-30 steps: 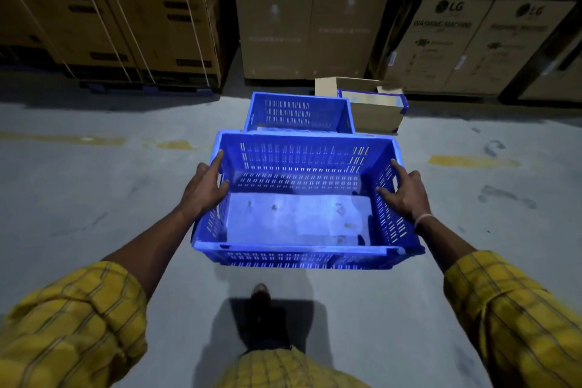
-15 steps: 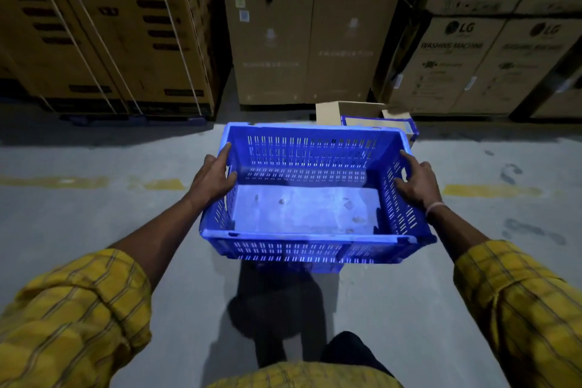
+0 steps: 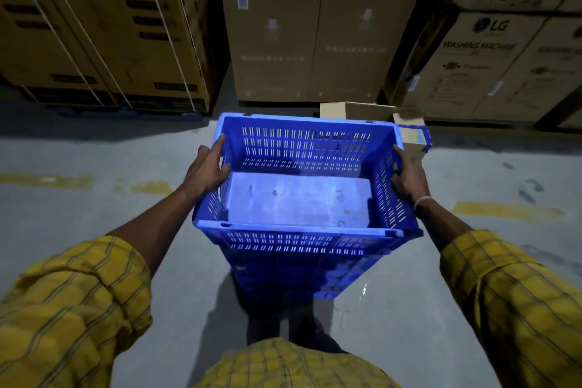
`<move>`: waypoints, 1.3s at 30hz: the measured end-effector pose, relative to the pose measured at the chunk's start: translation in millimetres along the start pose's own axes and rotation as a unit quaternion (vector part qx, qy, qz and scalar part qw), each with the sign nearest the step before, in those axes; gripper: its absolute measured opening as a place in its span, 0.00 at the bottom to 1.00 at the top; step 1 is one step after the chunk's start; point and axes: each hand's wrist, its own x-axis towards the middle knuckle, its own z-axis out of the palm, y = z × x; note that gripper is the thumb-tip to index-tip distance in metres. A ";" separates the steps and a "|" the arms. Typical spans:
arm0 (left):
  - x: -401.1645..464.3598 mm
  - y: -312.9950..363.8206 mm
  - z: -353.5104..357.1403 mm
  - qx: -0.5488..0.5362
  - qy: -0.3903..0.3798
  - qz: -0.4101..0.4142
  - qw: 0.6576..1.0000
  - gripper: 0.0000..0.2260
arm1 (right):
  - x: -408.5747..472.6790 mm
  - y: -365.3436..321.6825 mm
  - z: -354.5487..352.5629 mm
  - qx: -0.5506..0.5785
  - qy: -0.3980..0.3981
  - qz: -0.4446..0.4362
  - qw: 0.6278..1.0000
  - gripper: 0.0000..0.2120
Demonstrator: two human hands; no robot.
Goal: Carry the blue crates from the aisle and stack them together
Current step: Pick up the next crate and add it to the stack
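I hold an empty blue slatted crate (image 3: 302,148) in front of me, right over a second blue crate (image 3: 293,274) that stands on the floor and shows only below the near wall. Whether the two touch I cannot tell. My left hand (image 3: 206,167) grips the left rim, thumb inside. My right hand (image 3: 407,176) grips the right rim by its handle slot. A pale sheet lies on the held crate's bottom.
Tall cardboard cartons (image 3: 302,25) wall off the far side, strapped ones (image 3: 104,25) at left, washing-machine boxes (image 3: 491,63) at right. A small open carton (image 3: 371,110) with a blue-edged piece sits behind the crate. Yellow floor marks (image 3: 507,209) cross the grey concrete.
I have walked forward with the crate. It now hangs directly above the floor crate, which was ahead of it a second ago, and both hands keep the same grip.
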 end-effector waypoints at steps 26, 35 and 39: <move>32.6 -13.0 50.2 -0.057 -0.004 -0.064 0.996 0.25 | 42.2 28.7 46.8 -0.004 -0.004 0.021 1.000 0.33; 10.9 -18.2 36.8 0.031 -0.096 -0.004 0.995 0.39 | 18.5 31.6 39.9 -0.077 -0.067 0.017 0.995 0.45; -6.3 -18.9 39.1 0.046 -0.079 -0.017 0.996 0.38 | -9.2 34.5 52.4 -0.153 -0.026 0.026 0.988 0.41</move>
